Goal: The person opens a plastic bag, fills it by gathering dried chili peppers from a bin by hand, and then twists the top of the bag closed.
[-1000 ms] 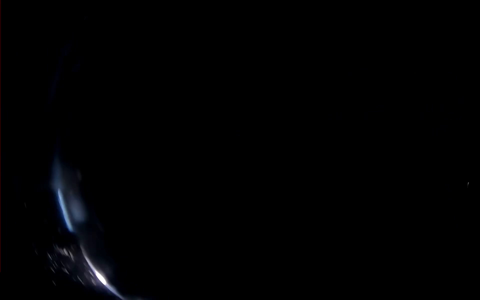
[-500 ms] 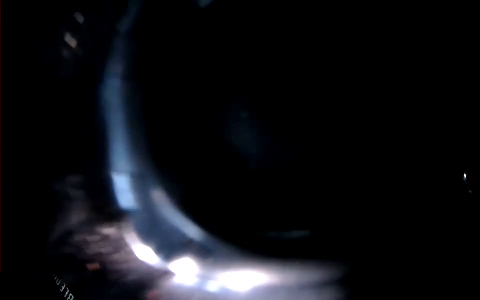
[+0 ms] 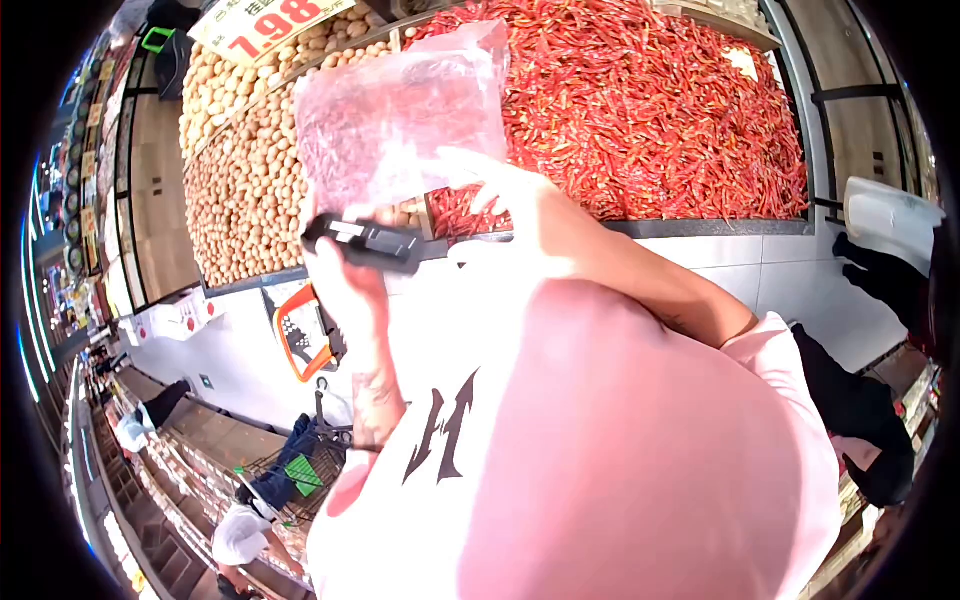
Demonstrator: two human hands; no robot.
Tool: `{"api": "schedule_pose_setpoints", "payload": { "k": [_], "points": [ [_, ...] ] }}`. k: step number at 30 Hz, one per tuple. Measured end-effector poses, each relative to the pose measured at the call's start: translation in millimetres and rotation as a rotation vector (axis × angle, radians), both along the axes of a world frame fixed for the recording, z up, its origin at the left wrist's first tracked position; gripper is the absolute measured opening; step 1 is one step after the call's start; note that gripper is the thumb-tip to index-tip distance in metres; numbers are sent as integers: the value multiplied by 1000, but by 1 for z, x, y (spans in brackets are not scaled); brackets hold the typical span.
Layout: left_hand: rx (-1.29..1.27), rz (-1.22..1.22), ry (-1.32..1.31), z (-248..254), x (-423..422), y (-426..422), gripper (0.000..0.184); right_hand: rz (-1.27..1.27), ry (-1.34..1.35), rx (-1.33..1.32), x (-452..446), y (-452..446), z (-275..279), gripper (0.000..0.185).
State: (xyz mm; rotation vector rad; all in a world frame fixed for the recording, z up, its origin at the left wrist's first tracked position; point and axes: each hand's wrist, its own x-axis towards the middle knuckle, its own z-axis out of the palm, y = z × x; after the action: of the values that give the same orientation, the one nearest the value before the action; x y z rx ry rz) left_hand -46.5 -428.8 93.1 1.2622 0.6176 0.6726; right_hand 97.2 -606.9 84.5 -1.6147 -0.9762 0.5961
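A clear plastic bag [image 3: 400,105] stands out beyond both hands, in front of the nuts [image 3: 245,195] and the red chilies [image 3: 650,110]. The right hand [image 3: 520,195] reaches its lower right edge; those fingers are slightly bent and spread a little, overlapping the plastic, but I cannot tell whether they pinch it. The left hand [image 3: 350,280] is near the bag's lower left corner, with a black device [image 3: 370,245] lying across it; the device covers much of the hand, so I cannot tell how its fingers are set or whether they grip the bag.

Half a second ago the view was almost black, with only a pale curved streak and bright spots at lower left; now the hands, bag and chilies show brightly.
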Motion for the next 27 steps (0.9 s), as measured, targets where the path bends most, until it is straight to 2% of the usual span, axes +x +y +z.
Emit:
{"api": "schedule_pose_setpoints", "payload": {
  "k": [1,4,7,9,10,11,13,14,15,17,18,19,25,27],
  "points": [
    [-9,-102,10,-12,-20,18,58,-21,22,12,5,0,0,72],
    [-49,-370,512,-39,-73,36,54,-165,-3,-44,28,-21,-24,62],
    [-195,-726,1029,-109,-117,41,54,-359,53,-84,53,-47,-35,52],
    [-299,-754,1063,-155,-126,19,53,-486,-93,-123,74,-65,-47,48],
    [-343,-837,1023,-185,-130,14,65,-539,-145,-162,86,-74,-54,48],
    [-346,-838,1015,-204,-128,14,65,-595,-199,-203,98,-84,-62,47],
    [-370,-738,978,-241,-121,12,78,-654,-261,-270,118,-101,-69,48],
    [-404,-847,923,-282,-131,24,88,-676,-320,-314,127,-109,-71,50],
    [-405,-850,907,-293,-132,25,88,-696,-379,-358,134,-117,-75,52],
    [-215,-790,1021,-303,-134,19,92,-719,-395,-375,144,-128,-81,54],
    [-363,-781,1070,-267,-119,13,96,-748,-399,-387,150,-132,-84,56],
    [-361,-782,1060,-258,-115,13,96,-748,-409,-385,154,-135,-87,56],
    [-473,-806,1078,-232,-110,13,97,-797,-437,-479,158,-146,-96,60],
    [-370,-765,1060,-235,-114,12,89,-786,-466,-497,158,-147,-97,61]
  ]
}}
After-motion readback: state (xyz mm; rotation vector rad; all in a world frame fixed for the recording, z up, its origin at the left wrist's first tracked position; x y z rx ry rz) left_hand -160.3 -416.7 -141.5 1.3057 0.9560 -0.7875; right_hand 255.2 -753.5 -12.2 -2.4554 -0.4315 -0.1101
